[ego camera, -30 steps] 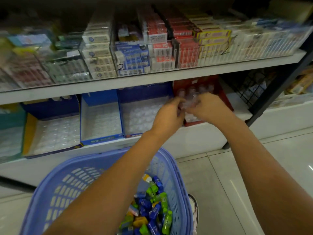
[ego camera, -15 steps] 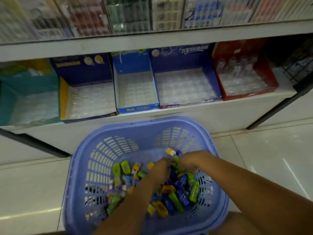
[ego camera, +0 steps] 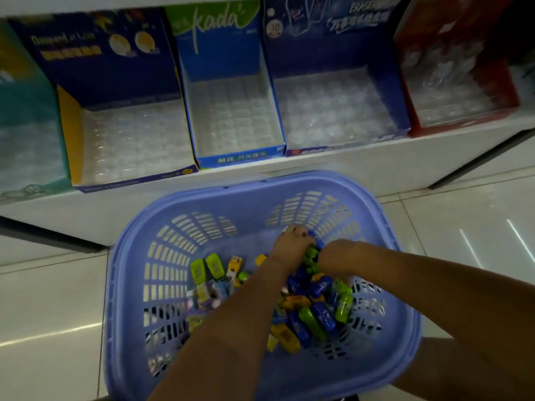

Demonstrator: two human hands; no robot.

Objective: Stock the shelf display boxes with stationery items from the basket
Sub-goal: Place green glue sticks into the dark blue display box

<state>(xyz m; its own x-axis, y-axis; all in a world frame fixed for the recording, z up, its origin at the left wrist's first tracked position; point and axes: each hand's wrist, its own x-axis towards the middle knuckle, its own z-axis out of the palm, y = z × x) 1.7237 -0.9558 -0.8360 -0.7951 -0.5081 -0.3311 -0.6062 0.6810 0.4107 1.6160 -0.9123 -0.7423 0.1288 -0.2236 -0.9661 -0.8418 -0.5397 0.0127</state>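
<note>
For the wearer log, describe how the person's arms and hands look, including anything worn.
Left forearm and right forearm are bare to the frame edge: no sleeves, watch, bracelets or gloves. Left hand and right hand show no rings. Small dark spots at the left fingertips may be nail polish; too blurred to tell.

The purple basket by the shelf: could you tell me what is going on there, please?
A person has both hands in the purple basket, among small coloured stationery items. The left hand curls round a few; the right hand hides its fingers. The blue display boxes show only clear trays.
</note>
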